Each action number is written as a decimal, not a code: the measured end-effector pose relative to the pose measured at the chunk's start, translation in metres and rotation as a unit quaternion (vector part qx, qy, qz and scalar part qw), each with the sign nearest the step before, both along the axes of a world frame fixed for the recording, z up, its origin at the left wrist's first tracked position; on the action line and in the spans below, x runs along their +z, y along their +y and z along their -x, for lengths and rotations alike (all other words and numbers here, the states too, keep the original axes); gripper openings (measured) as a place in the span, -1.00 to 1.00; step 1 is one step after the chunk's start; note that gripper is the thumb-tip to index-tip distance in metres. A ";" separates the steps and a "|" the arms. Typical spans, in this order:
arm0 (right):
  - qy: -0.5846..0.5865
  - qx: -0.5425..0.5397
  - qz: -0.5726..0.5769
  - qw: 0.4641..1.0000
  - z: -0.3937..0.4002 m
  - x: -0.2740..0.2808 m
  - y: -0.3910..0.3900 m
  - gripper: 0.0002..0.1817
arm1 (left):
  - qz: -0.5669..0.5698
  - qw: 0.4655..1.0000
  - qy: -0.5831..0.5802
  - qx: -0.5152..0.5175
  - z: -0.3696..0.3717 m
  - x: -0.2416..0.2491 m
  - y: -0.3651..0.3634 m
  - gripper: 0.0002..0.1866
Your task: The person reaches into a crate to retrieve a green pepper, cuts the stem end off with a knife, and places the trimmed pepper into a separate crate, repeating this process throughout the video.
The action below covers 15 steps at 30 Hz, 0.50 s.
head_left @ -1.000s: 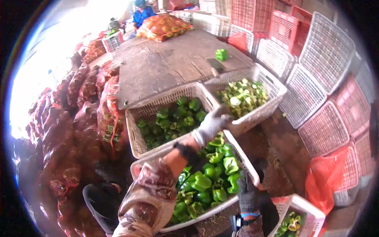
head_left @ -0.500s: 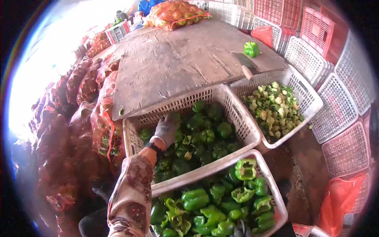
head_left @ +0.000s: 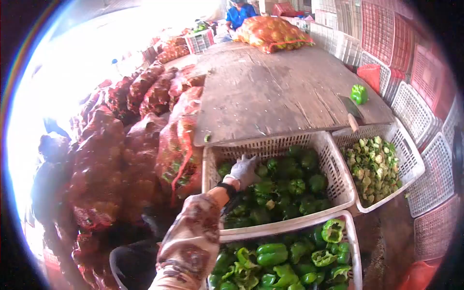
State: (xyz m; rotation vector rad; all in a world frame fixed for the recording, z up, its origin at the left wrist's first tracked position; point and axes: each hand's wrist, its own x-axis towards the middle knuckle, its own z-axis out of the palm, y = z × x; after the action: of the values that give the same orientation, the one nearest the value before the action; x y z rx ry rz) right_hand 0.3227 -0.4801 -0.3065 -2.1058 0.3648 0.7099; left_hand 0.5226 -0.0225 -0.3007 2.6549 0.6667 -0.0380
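Note:
My left hand (head_left: 244, 171), in a grey glove with a dark band at the wrist, reaches into the left part of a white plastic crate (head_left: 280, 225) of whole green bell peppers (head_left: 297, 186). Its fingers look stretched out over the peppers, touching or just above them; the palm side is hidden. Nearer to me, a second white crate (head_left: 356, 251) contains green bell peppers (head_left: 271, 253), several of them cut open at the top. My right hand is out of view.
Pepper cores (head_left: 372, 166) fill part of a white crate (head_left: 414, 166) at right. A cleaver (head_left: 352, 110) and a pepper (head_left: 359, 94) lie on the wooden table (head_left: 270, 92). Red mesh sacks (head_left: 99, 169) stand left; stacked crates (head_left: 413, 108) line the right. A person in blue (head_left: 240, 15) is behind a full sack (head_left: 273, 34).
The view has swung left, so everything sits farther right. My left hand has drawn slightly toward the crate's left side. The dark-gloved fingers at the bottom edge have left the view.

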 end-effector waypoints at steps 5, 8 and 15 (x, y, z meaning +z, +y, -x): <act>-0.191 0.016 -0.102 0.976 0.009 0.001 -0.002 -0.60 | 0.299 0.911 -0.260 -0.116 0.121 0.076 -0.035 -0.27; -0.299 0.151 -0.084 0.939 0.002 0.058 0.028 -0.71 | 0.437 0.840 -0.307 -0.094 0.213 0.104 -0.088 -0.25; -0.492 0.342 -0.100 0.794 0.066 0.153 0.097 -0.80 | 0.581 0.731 -0.357 0.031 0.340 0.112 -0.185 -0.25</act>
State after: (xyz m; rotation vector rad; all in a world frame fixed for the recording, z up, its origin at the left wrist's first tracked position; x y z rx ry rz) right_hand 0.2570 -0.3828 -0.1534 -2.0679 -1.0440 -0.0710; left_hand 0.1828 -0.2074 -0.1885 1.2414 0.2686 0.4240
